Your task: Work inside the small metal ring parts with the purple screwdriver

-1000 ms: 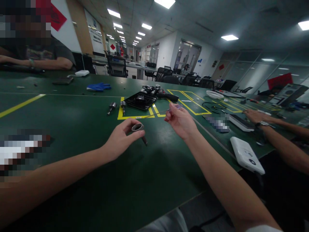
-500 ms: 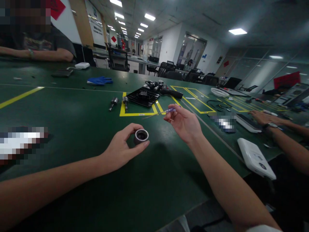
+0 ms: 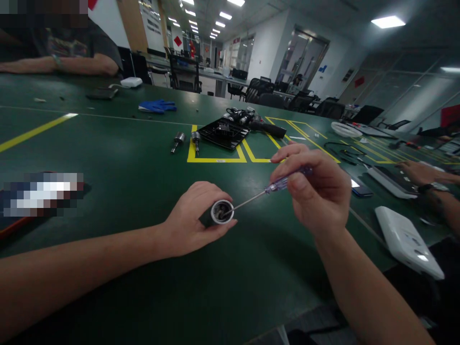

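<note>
My left hand (image 3: 192, 218) is wrapped round a dark cylindrical part (image 3: 206, 218) with a pale rim, its open end tilted toward the right and toward me. Inside the opening some dark detail shows, too small to tell. My right hand (image 3: 318, 189) grips a screwdriver (image 3: 282, 183) by its clear purple handle. The thin metal shaft slants down to the left, and its tip is at or just inside the cylinder's mouth. Both hands are above the green table (image 3: 230, 282).
Beyond my hands lie two metal parts (image 3: 178, 140), a black tray (image 3: 230, 139) with parts and a blue glove (image 3: 158, 106). A phone (image 3: 36, 199) is at left, a white device (image 3: 408, 239) at right. Another person's hand (image 3: 413, 172) rests at right.
The screwdriver tip has come to the cylinder's mouth, and my right hand has turned, its fingers now around the handle. The cylinder's opening tilts more toward the right. The view has shifted.
</note>
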The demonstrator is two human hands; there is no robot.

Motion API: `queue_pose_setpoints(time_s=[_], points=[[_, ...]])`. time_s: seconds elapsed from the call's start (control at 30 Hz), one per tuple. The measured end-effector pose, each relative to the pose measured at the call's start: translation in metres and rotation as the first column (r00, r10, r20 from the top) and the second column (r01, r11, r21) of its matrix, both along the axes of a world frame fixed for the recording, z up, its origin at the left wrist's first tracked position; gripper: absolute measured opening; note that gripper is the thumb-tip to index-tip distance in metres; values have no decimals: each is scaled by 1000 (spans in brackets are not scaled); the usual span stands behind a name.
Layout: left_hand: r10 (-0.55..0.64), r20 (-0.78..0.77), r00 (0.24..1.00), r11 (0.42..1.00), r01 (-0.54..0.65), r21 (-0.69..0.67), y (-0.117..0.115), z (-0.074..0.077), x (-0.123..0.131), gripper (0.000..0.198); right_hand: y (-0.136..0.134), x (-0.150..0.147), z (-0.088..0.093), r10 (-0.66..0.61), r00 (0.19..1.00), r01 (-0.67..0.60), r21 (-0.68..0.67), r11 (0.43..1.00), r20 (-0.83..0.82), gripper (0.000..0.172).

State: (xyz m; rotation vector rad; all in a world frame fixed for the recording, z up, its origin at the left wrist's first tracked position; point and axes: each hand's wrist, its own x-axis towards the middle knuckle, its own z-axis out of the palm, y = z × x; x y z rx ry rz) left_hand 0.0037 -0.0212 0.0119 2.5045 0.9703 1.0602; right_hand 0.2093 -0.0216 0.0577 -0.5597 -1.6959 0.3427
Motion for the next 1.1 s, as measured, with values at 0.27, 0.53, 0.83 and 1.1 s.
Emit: queue_pose_setpoints(time_s=[0.27, 0.53, 0.83, 1.1], points=[[-29, -44, 999, 999, 30, 14, 4, -2, -2, 18, -24, -4, 6, -172, 920, 79, 262, 962, 353, 5], [-149, -81, 986, 986, 155, 67, 5, -8, -4, 12, -19, -13, -6, -86, 945, 61, 88, 994, 315, 4], [-124, -86, 988, 986, 133, 97, 4, -10, -2, 8, -23, -19, -11, -93, 977, 64, 150, 987, 192, 14], [-127, -124, 984, 985, 140, 100, 4, -11, -3, 10, -28, -20, -7, -116, 933, 58, 176, 983, 342, 13]])
